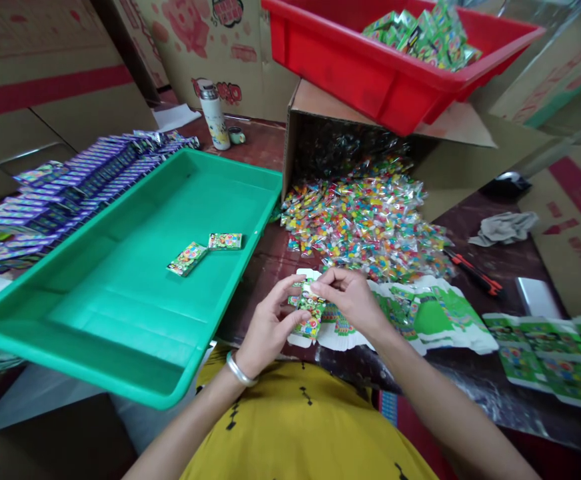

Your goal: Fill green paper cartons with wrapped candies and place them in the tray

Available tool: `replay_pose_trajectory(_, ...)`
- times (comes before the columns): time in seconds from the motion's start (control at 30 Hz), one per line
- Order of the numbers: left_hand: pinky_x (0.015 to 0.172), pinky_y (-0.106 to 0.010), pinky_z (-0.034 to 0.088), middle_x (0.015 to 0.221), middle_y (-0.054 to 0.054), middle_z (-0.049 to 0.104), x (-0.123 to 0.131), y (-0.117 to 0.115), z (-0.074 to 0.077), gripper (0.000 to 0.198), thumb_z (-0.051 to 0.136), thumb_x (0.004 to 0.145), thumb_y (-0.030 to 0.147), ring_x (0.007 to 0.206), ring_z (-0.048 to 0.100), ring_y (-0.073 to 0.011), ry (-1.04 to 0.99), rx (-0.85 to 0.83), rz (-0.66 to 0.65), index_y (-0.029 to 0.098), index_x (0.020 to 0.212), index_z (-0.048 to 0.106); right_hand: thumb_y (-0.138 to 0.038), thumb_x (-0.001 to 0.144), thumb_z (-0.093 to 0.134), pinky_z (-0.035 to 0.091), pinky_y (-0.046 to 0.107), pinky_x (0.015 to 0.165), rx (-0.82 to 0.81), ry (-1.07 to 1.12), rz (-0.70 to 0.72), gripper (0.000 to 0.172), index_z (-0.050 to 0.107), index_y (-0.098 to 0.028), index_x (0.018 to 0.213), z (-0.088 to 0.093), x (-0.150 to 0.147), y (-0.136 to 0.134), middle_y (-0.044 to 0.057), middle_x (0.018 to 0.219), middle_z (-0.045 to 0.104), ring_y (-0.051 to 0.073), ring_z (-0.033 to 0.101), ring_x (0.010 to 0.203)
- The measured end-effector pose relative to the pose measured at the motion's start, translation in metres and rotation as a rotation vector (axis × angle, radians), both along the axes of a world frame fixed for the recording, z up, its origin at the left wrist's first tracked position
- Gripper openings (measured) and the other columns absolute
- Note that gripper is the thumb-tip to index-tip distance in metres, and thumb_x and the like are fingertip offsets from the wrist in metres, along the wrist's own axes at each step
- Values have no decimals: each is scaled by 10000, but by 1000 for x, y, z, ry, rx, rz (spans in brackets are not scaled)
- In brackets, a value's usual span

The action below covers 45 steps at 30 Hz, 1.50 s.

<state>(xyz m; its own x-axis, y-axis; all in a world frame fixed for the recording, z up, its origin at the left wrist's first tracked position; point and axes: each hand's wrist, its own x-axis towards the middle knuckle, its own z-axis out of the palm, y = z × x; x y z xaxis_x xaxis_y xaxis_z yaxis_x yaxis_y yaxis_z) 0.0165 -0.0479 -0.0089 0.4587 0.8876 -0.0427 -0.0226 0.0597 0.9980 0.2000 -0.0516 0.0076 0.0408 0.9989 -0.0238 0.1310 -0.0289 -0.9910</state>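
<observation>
A small green printed candy carton (310, 323), with white end flaps sticking out, is between my hands at the table's front edge. My left hand (266, 328) grips it from the left side, thumb and fingers curved around it. Across from it, my right hand (353, 300) pinches the carton's upper right part with thumb and forefinger. Flat green-and-white carton blanks (433, 317) lie overlapping under and right of my right hand. Just beyond are many clear packets of colourful candies (360, 220), spilling from a cardboard box on its side.
Two filled cartons (187, 259) lie in a green tray (120, 267) at left, beside purple packs (85, 177). A red bin (370, 80) of green cartons sits above the cardboard box. Right are a red-black cutter (478, 275), a cloth (504, 228) and blanks. A flask (214, 120) stands behind.
</observation>
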Motion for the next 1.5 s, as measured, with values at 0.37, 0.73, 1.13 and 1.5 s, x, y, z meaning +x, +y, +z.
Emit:
replay_pose_trajectory(0.37,713,-236,529,1070,-35,659,-4,-2,-15,253,661,854,235,793,651,-135,-27,-71,0,216,1103,616,-263,944,569,492,324,841,286,-417,198,119,662,-214,889,5,6,-16,48,941,659,186,628,928)
replay_pose_trajectory(0.73,523,-207,515,896,6,581,-5,16,-16,399,726,778,324,651,604,-109,-100,-195,287,216,1075,484,-165,883,616,494,341,811,275,-1215,115,93,697,-201,854,-35,80,80,82,972,729,249,627,974)
replay_pose_trajectory(1.13,809,-311,543,1056,-52,639,7,11,-21,343,705,795,310,937,626,-197,-127,-198,125,170,1080,575,-324,896,606,473,265,578,256,-518,-127,164,705,-200,854,34,28,27,15,740,699,146,622,627)
replay_pose_trajectory(1.5,881,-306,486,1086,-65,671,11,4,-14,316,687,835,281,1009,622,-205,-57,-59,42,184,1118,584,-266,892,631,479,326,729,364,-779,80,134,736,-226,819,38,19,23,42,879,676,188,622,801)
